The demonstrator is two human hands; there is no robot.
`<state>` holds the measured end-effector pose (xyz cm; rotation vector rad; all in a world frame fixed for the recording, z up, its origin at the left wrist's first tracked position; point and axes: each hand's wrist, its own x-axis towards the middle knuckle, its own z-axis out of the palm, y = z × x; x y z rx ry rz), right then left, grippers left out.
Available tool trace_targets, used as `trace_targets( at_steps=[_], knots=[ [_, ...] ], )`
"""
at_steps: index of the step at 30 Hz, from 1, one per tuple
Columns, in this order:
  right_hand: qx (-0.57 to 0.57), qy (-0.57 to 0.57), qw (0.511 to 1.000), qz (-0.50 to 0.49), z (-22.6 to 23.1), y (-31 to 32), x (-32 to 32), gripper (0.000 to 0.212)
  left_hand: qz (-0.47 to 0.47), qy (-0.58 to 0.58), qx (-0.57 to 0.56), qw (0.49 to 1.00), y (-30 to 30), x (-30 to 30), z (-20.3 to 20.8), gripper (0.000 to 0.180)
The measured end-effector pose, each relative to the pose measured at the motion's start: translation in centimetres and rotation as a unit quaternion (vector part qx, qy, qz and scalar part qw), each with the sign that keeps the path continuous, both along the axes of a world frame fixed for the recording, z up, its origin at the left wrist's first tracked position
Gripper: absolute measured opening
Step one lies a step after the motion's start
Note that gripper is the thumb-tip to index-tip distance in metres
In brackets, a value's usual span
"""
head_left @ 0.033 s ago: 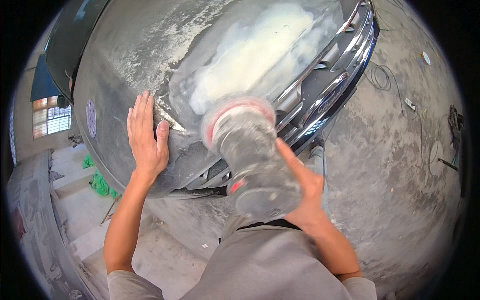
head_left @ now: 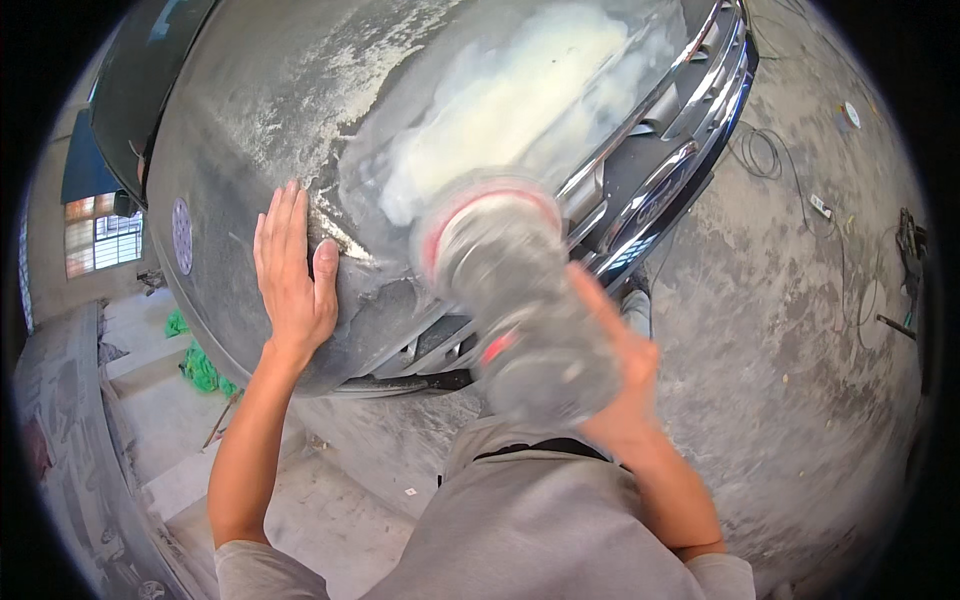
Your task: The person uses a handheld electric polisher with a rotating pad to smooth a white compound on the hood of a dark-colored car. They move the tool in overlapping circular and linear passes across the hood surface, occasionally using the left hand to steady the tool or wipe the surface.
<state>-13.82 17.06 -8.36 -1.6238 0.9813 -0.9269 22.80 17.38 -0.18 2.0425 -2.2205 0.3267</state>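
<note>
My left hand [head_left: 297, 275] lies flat on the dusty grey car hood [head_left: 225, 150], fingers stretched out, thumb a little apart. My right hand [head_left: 622, 375] is wrapped round the body of a power sander [head_left: 540, 335], smeared by motion; part of the grip is hidden behind the tool. The sander's round pad with its red rim [head_left: 435, 240] sits against the hood's front area, at the lower end of a pale cream filler patch [head_left: 510, 105]. A chrome front grille [head_left: 640, 215] runs along the hood's edge, right of the pad.
A purple perforated sanding disc [head_left: 182, 236] lies on the hood, left of my left hand. On the dusty concrete floor at right are a coiled cable [head_left: 760, 155] and a white power strip [head_left: 820, 207]. Green crumpled material [head_left: 203, 368] lies at left.
The sander and my right hand have shifted slightly to the right and away from me. My left hand stays in place on the hood.
</note>
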Motion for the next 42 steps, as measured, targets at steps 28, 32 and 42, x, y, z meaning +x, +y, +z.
trace_targets(
  at_steps=[28,32,42],
  knots=[
    [0.079,-0.060,0.975,-0.196,-1.4,-15.9,-9.4,0.046,-0.059,-0.021,0.070,0.996,-1.4,-10.8,-2.7,0.079],
    [0.139,-0.078,0.968,-0.195,-1.9,-23.7,-13.5,0.032,-0.039,-0.072,0.078,0.994,-9.3,-16.2,-3.2,0.083],
    [0.150,-0.145,0.962,-0.179,-1.2,-30.8,-24.5,0.016,-0.044,-0.081,-0.040,0.995,-33.0,-30.4,-4.4,0.083]
  ],
)
